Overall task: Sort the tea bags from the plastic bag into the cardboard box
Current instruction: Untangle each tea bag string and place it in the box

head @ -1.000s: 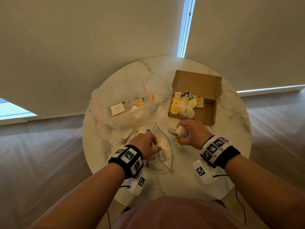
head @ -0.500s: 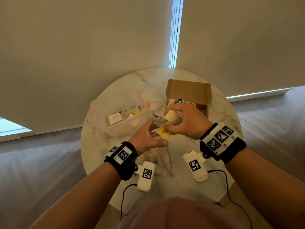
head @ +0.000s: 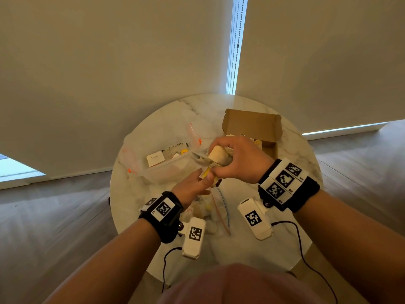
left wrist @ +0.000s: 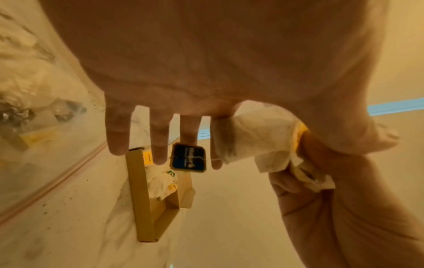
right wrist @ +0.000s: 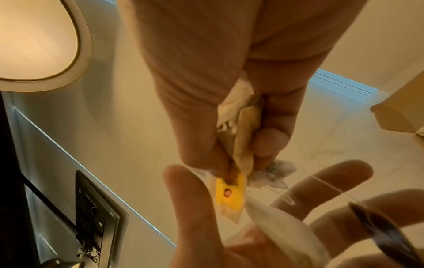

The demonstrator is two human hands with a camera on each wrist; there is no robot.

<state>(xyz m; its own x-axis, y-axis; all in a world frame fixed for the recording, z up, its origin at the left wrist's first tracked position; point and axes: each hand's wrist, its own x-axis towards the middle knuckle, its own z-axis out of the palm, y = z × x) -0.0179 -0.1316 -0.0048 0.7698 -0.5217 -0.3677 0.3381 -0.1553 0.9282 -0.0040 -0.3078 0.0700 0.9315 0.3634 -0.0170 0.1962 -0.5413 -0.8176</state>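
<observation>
Several tea bags [head: 219, 157] are clenched in the right hand [head: 238, 163], just short of the cardboard box [head: 252, 128] beyond it. One yellow tag [right wrist: 230, 194] is touched by the left hand's [head: 192, 187] straightened fingers; tangled strings could drag bags loose.

Right grip [head: 235, 160] clenched; left grip [head: 194, 187] outspread
</observation>
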